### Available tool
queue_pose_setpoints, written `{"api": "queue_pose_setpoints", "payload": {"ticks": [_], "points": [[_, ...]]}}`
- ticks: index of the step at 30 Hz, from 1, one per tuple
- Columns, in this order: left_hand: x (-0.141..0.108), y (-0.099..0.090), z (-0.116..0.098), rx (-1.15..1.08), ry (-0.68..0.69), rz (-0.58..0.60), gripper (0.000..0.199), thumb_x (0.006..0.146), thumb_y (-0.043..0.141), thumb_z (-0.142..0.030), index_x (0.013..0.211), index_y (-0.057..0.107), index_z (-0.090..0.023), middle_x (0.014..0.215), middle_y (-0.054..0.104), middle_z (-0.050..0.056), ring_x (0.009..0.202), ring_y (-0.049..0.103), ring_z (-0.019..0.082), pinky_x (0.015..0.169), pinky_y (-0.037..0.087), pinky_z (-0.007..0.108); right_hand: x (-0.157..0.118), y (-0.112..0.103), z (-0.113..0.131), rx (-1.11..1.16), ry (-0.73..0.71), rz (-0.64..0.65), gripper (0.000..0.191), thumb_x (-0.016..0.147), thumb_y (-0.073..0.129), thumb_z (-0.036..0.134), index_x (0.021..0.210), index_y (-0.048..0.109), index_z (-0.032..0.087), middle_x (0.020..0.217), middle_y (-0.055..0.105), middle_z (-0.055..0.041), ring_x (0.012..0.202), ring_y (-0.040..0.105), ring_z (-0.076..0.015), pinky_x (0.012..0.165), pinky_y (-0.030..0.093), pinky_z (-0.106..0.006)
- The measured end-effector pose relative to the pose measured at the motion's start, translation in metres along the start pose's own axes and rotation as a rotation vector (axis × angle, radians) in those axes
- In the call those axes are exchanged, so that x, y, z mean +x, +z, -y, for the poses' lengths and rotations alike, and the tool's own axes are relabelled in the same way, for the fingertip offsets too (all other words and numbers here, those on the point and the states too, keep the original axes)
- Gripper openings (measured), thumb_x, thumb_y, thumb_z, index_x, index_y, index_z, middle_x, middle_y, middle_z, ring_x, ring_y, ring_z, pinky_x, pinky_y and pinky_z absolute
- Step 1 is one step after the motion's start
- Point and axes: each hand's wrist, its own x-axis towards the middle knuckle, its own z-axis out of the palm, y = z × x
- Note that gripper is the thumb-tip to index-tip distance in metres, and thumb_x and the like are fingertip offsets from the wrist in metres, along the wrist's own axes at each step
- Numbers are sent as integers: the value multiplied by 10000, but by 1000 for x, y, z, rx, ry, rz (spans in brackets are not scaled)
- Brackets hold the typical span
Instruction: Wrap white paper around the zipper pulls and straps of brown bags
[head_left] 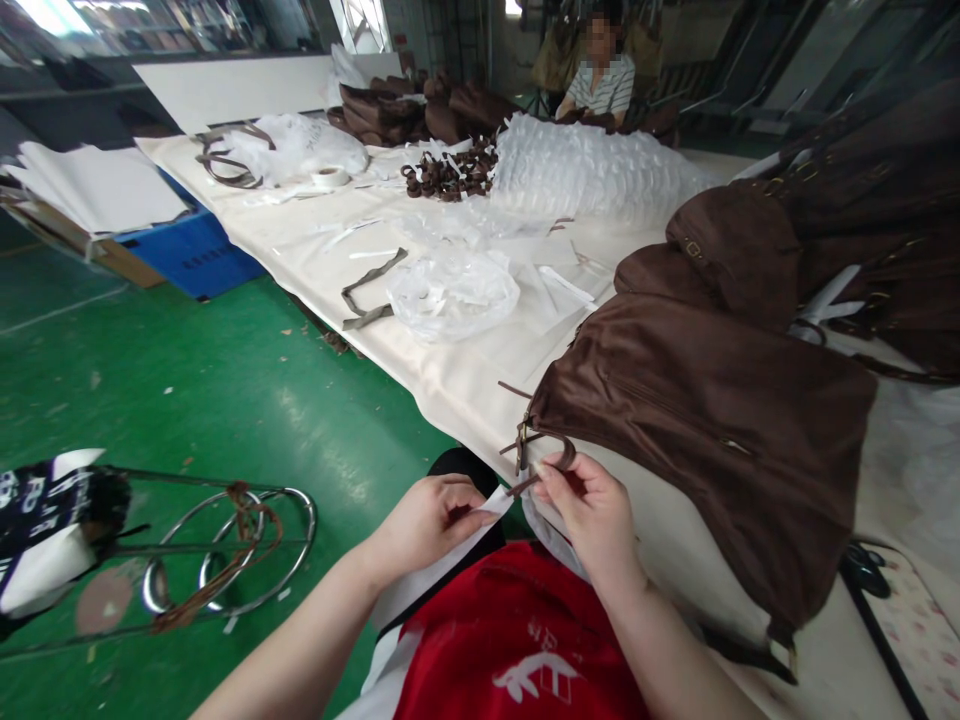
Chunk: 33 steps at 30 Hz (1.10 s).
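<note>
In front of my lap, my left hand [439, 520] pinches a narrow white strip [502, 501], perhaps paper or tape, between thumb and fingers. My right hand [591, 505] is closed on a thin brown strap [568, 452], which curls above the fingertips. The strap's lower end meets the white strip between my hands; whether they are joined I cannot tell. Just beyond my right hand lies a dark brown bag [697, 400] with a zipper across its side. Its near corner carries a metal ring [522, 440] close to my fingers.
Clear plastic bags [454, 290] and a grey strap [367, 300] lie on the cream-covered table [442, 375]. More brown bags [731, 240] are piled at right. A metal-framed stool [262, 545] stands on the green floor, left. Across the table sits a person [609, 90].
</note>
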Motion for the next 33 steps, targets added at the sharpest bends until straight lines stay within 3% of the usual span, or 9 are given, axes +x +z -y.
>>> {"api": "queue_pose_setpoints", "payload": {"ticks": [14, 23, 33], "points": [[5, 4, 8, -95, 15, 3, 273, 927, 529, -365, 785, 662, -175, 733, 611, 22, 678, 547, 115, 647, 400, 207, 6, 3, -13, 225, 134, 67, 320, 735, 749, 450, 892, 666, 184, 636, 676, -6, 571, 640, -134, 591, 550, -256], [3, 1, 7, -78, 50, 39, 293, 928, 520, -389, 835, 715, -191, 789, 658, 44, 732, 592, 134, 694, 439, 223, 12, 0, -2, 263, 180, 98, 340, 693, 784, 443, 855, 654, 174, 632, 666, -1, 559, 626, -118, 566, 546, -232], [7, 1, 6, -148, 15, -39, 252, 907, 562, -368, 830, 709, -179, 759, 640, 37, 706, 573, 130, 665, 432, 219, 14, 1, -7, 205, 222, 183, 357, 688, 777, 459, 845, 665, 158, 605, 675, -18, 534, 610, -118, 527, 497, -221]]}}
